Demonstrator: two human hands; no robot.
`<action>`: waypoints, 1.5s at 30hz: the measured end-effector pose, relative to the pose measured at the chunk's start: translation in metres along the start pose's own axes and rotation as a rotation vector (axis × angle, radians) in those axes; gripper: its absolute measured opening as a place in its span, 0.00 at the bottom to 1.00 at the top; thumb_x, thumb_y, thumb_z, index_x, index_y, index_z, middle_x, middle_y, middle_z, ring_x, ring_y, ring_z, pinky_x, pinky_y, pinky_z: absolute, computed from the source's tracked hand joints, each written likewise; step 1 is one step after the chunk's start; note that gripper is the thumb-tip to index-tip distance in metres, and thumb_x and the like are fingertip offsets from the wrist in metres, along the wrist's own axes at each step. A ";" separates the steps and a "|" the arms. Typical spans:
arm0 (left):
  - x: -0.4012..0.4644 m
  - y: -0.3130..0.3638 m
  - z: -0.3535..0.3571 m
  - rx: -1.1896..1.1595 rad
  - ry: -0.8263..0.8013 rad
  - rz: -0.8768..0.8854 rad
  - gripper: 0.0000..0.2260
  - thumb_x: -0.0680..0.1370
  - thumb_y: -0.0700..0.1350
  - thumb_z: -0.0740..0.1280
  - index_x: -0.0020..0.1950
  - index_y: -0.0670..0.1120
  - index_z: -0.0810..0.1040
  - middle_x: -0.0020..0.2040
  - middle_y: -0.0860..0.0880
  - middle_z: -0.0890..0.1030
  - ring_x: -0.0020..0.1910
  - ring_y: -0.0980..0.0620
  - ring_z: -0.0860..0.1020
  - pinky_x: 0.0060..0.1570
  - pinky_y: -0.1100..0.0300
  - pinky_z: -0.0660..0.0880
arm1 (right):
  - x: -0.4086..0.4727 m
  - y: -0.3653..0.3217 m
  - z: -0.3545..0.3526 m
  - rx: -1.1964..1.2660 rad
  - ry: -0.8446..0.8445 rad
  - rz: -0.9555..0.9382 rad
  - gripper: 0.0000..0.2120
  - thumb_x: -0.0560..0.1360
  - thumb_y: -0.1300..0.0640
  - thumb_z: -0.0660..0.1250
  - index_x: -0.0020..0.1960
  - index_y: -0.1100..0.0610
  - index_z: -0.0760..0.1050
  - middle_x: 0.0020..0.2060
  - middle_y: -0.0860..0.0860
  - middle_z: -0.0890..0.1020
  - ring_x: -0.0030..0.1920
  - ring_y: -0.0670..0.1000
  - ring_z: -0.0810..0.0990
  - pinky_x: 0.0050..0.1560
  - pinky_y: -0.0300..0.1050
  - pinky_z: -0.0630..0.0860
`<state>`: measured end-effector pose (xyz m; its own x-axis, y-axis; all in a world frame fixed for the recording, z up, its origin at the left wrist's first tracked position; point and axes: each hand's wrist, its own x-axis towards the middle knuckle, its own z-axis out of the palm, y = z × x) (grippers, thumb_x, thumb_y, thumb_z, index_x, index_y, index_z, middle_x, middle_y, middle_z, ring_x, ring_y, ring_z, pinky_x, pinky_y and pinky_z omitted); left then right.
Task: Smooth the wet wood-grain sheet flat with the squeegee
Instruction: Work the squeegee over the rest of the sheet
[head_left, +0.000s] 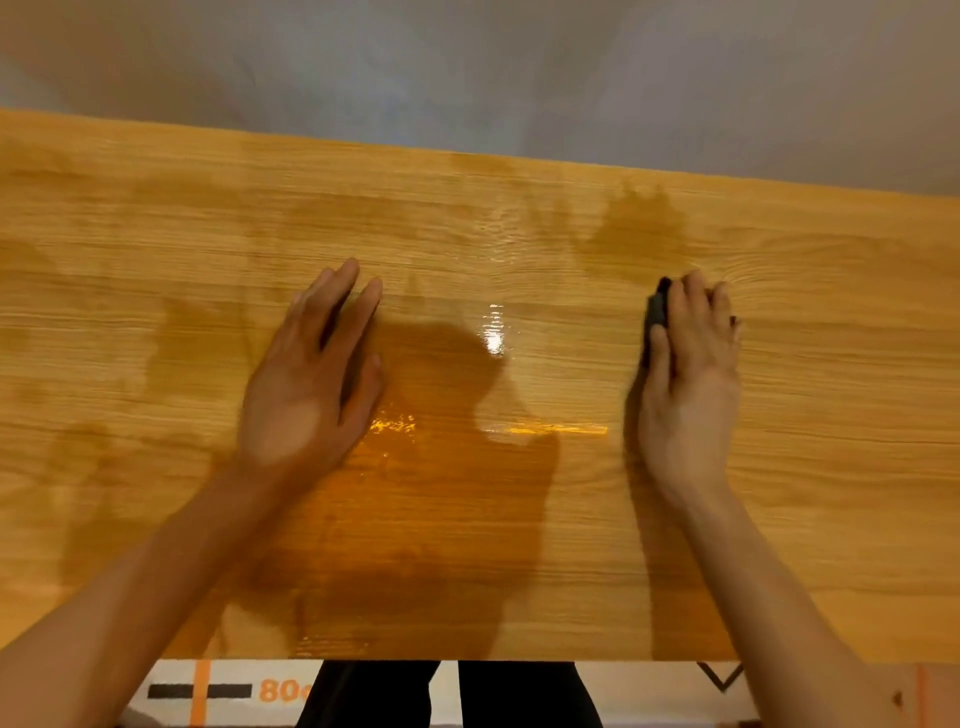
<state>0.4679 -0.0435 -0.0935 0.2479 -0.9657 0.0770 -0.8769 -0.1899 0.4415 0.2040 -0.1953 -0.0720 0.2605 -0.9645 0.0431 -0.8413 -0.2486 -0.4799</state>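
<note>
My right hand (688, 374) grips the small black squeegee (656, 312) against the glossy wet orange wood-grain sheet (467, 234); my left hand (317, 374) presses flat, fingers straight.

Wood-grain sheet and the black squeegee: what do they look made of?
Wood-grain sheet: looks like a printed film or laminate, not solid wood; glossy wet glare, darker wet patches, faint ripples near the right hand. Thickness cannot be told.

Squeegee: matte black, no glare; probably rubber or plastic, but mostly hidden under the fingers.

Left hand rests flat on the sheet.
</note>
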 end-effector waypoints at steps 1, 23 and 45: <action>0.001 0.001 -0.001 -0.006 -0.016 -0.023 0.24 0.84 0.49 0.58 0.79 0.42 0.65 0.80 0.42 0.62 0.81 0.44 0.59 0.76 0.42 0.64 | 0.002 -0.013 0.009 0.001 0.006 -0.021 0.20 0.82 0.62 0.55 0.73 0.63 0.66 0.74 0.58 0.65 0.76 0.58 0.58 0.77 0.53 0.49; 0.077 0.006 0.009 -0.016 0.047 -0.091 0.22 0.86 0.44 0.53 0.79 0.40 0.64 0.81 0.43 0.62 0.81 0.44 0.59 0.80 0.46 0.55 | 0.076 0.039 -0.018 0.088 -0.133 -0.140 0.19 0.84 0.58 0.54 0.74 0.58 0.65 0.75 0.52 0.63 0.78 0.52 0.53 0.78 0.48 0.45; 0.077 0.013 0.010 -0.035 0.039 -0.178 0.23 0.84 0.43 0.54 0.79 0.42 0.65 0.81 0.47 0.62 0.81 0.49 0.58 0.76 0.40 0.62 | 0.039 0.016 0.003 0.082 -0.210 -0.358 0.20 0.82 0.61 0.56 0.73 0.62 0.65 0.74 0.57 0.65 0.77 0.58 0.56 0.77 0.55 0.50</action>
<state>0.4718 -0.1223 -0.0904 0.4140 -0.9098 0.0293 -0.8032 -0.3500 0.4821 0.2019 -0.2362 -0.0811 0.6274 -0.7774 0.0445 -0.6421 -0.5489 -0.5352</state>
